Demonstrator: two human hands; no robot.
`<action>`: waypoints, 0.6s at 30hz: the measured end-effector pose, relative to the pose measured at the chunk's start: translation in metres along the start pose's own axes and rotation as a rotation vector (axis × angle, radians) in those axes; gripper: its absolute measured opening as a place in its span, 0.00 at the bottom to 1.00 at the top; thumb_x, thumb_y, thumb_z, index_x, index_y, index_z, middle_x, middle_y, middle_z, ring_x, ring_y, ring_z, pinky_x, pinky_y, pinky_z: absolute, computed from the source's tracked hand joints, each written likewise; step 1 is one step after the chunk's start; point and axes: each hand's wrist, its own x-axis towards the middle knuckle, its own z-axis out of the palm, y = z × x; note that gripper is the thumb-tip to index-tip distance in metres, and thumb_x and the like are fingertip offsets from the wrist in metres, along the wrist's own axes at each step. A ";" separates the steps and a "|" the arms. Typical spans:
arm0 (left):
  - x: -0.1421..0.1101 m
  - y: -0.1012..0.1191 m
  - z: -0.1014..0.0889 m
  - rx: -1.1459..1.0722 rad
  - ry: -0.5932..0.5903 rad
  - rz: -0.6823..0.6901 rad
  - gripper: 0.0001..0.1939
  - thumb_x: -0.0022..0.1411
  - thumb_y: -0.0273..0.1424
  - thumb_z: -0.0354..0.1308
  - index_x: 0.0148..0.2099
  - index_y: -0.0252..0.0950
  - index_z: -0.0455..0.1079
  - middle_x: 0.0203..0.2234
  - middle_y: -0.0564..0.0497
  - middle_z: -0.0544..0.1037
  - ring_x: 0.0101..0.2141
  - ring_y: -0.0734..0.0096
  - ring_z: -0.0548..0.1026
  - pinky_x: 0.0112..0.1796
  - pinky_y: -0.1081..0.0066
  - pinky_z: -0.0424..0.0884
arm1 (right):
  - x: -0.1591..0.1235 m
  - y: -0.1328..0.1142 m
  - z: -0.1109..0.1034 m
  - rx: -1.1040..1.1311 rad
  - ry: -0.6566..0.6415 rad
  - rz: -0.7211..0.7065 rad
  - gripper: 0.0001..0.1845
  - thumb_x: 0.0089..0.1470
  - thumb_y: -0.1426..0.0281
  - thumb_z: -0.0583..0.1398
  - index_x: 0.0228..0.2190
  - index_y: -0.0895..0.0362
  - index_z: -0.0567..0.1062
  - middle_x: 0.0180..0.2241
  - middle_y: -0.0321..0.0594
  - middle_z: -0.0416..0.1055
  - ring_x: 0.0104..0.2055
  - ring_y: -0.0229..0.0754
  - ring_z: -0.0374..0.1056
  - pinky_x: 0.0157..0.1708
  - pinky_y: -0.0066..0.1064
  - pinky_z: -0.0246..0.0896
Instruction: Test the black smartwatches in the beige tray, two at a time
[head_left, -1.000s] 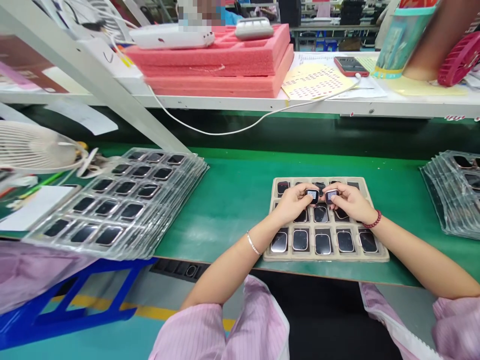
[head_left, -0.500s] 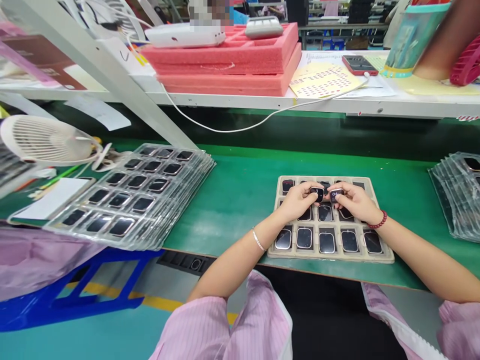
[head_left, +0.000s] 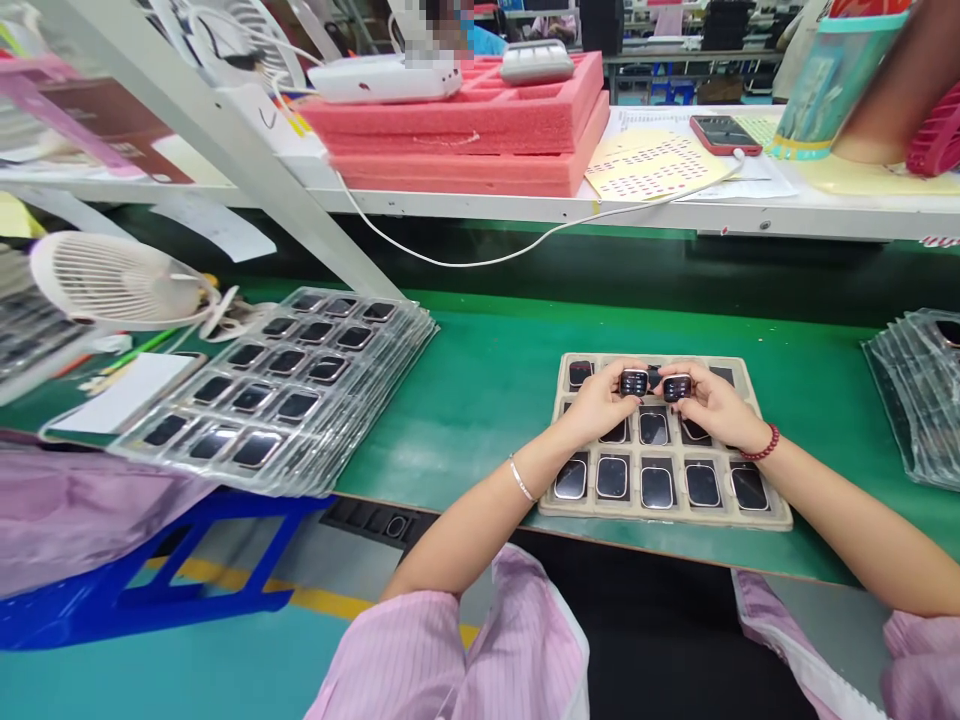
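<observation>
Black rounded-square watches, one pinched in each hand inside the green bench's front edge, want rim-only grips.

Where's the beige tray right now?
In the head view, the beige tray lies right of centre by the green table's near edge, under the left hand and right hand, between one clear stack and another.
</observation>
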 end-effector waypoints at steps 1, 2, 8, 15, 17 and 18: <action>-0.001 0.001 0.000 0.013 0.002 0.001 0.21 0.52 0.21 0.59 0.50 0.33 0.69 0.45 0.44 0.77 0.43 0.65 0.77 0.43 0.68 0.74 | 0.000 0.000 -0.001 0.009 -0.007 0.027 0.21 0.51 0.74 0.58 0.49 0.53 0.71 0.43 0.44 0.75 0.35 0.42 0.73 0.33 0.35 0.72; -0.001 0.002 0.000 0.009 -0.001 0.001 0.19 0.53 0.23 0.59 0.49 0.33 0.69 0.45 0.44 0.77 0.41 0.66 0.77 0.42 0.69 0.74 | 0.000 0.000 -0.001 0.017 -0.010 0.052 0.19 0.53 0.73 0.57 0.48 0.53 0.71 0.43 0.43 0.75 0.32 0.41 0.72 0.30 0.34 0.71; 0.000 0.001 -0.003 -0.023 -0.066 -0.064 0.23 0.57 0.20 0.47 0.53 0.35 0.68 0.42 0.45 0.78 0.32 0.72 0.77 0.30 0.75 0.72 | -0.001 0.002 0.002 -0.021 0.030 0.032 0.13 0.54 0.72 0.59 0.43 0.55 0.72 0.39 0.43 0.76 0.37 0.43 0.74 0.37 0.36 0.72; 0.002 0.001 0.001 -0.052 -0.009 0.000 0.19 0.51 0.21 0.58 0.47 0.32 0.69 0.43 0.45 0.77 0.40 0.68 0.77 0.40 0.71 0.74 | 0.000 -0.001 0.002 -0.003 -0.032 0.009 0.21 0.49 0.75 0.58 0.47 0.55 0.71 0.45 0.45 0.74 0.36 0.42 0.74 0.35 0.35 0.72; 0.002 0.001 0.001 -0.070 -0.008 -0.018 0.15 0.53 0.24 0.58 0.45 0.32 0.69 0.40 0.45 0.77 0.36 0.68 0.77 0.36 0.71 0.75 | 0.000 -0.003 0.001 -0.011 -0.049 0.040 0.20 0.51 0.75 0.56 0.47 0.56 0.72 0.45 0.45 0.75 0.31 0.39 0.73 0.31 0.34 0.72; 0.002 0.001 0.001 -0.081 -0.010 -0.024 0.14 0.54 0.25 0.57 0.44 0.31 0.69 0.39 0.45 0.77 0.35 0.69 0.77 0.34 0.71 0.74 | 0.000 -0.003 0.001 -0.015 -0.056 0.047 0.20 0.51 0.75 0.55 0.47 0.56 0.72 0.45 0.45 0.75 0.30 0.39 0.73 0.31 0.34 0.72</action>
